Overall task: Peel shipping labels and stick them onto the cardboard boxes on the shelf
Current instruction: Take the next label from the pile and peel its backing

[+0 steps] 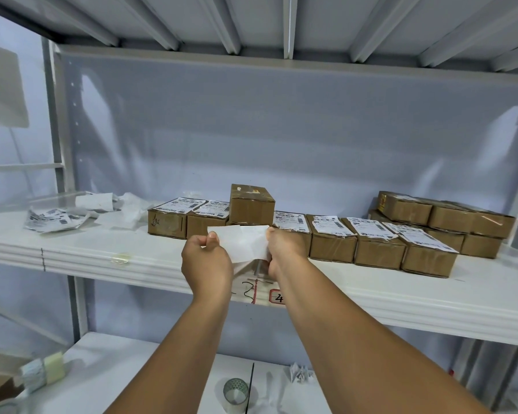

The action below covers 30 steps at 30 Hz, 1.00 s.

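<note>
In front of the white shelf (108,249) I hold a white label sheet (243,242), its blank side toward me. My left hand (205,258) pinches its left edge with thumb and fingers. My right hand (281,249) grips its right edge and lower corner. A row of cardboard boxes (332,246) with shipping labels stuck on top runs along the shelf behind my hands. One unlabelled box (251,204) sits on top of that row. More unlabelled boxes (443,219) are stacked at the right.
A pile of printed labels (53,219) and peeled white backing papers (123,212) lies at the shelf's left. On the lower surface stand a roll of clear tape (236,391), crumpled paper (299,376) and a sponge-like block (44,372).
</note>
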Each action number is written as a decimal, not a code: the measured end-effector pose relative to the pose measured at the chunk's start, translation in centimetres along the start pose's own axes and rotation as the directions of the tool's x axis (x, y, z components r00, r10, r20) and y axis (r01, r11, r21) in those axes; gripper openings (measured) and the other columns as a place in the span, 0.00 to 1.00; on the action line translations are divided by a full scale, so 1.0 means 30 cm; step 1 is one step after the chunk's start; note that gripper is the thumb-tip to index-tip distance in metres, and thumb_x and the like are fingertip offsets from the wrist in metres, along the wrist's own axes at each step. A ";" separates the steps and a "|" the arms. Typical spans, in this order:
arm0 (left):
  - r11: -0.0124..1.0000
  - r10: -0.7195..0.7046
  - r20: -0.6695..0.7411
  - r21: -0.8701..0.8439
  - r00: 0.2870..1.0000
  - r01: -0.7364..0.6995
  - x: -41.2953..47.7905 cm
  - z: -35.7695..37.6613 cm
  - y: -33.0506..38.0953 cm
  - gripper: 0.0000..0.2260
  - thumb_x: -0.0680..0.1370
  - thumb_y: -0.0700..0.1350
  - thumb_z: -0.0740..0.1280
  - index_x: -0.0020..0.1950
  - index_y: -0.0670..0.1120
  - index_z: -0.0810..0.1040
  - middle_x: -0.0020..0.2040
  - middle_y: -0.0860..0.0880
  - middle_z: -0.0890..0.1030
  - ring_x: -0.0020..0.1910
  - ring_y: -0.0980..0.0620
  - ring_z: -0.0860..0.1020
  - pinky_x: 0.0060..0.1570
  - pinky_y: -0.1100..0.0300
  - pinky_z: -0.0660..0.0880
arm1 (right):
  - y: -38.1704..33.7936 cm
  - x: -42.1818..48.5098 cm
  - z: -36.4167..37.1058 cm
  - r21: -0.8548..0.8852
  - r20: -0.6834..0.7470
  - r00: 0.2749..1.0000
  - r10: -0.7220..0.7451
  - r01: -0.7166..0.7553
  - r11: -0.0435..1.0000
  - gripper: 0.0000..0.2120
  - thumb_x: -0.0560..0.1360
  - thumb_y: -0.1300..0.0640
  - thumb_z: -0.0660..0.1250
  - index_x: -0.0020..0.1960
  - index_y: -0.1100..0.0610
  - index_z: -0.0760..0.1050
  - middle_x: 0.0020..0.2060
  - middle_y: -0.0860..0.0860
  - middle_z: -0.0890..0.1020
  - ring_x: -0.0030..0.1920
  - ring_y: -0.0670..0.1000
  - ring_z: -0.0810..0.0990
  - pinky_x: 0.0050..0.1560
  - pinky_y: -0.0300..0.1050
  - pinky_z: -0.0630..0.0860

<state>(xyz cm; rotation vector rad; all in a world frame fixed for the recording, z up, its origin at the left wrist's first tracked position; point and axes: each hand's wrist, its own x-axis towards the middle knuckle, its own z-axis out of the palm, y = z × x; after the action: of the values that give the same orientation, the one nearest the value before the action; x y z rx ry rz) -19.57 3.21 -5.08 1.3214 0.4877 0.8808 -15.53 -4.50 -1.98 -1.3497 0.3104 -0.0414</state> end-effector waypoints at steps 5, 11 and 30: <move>1.000 -0.017 0.017 -0.002 1.000 0.017 0.002 -0.010 -0.006 0.10 0.80 0.47 0.61 0.40 0.45 0.71 0.38 0.49 0.73 0.43 0.44 0.73 0.44 0.53 0.70 | 0.005 0.018 -0.011 -0.010 -0.011 0.999 -0.039 0.039 0.999 0.02 0.74 0.57 0.66 0.47 0.55 0.74 0.35 0.51 0.72 0.37 0.54 0.71 0.46 0.47 0.75; 1.000 0.001 0.008 0.009 1.000 -0.001 -0.001 -0.009 0.005 0.09 0.81 0.46 0.60 0.45 0.43 0.72 0.41 0.49 0.74 0.44 0.45 0.72 0.44 0.58 0.65 | -0.003 0.051 -0.026 -0.027 -0.004 1.000 -0.018 0.017 0.999 0.12 0.76 0.56 0.64 0.35 0.55 0.66 0.32 0.51 0.69 0.29 0.51 0.66 0.31 0.37 0.64; 1.000 -0.028 0.031 0.002 0.999 0.028 0.029 -0.036 -0.040 0.09 0.80 0.46 0.61 0.41 0.44 0.71 0.40 0.47 0.75 0.41 0.46 0.72 0.42 0.58 0.66 | -0.014 0.092 -0.101 -0.118 -0.098 0.995 0.009 -0.021 0.993 0.13 0.78 0.60 0.62 0.35 0.60 0.66 0.27 0.54 0.70 0.27 0.52 0.68 0.29 0.40 0.66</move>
<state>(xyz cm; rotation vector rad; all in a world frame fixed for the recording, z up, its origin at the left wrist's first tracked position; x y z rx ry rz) -19.53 4.55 -6.32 1.3247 0.4815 0.8356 -13.56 -8.05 -2.69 -1.4665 0.4103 -0.0774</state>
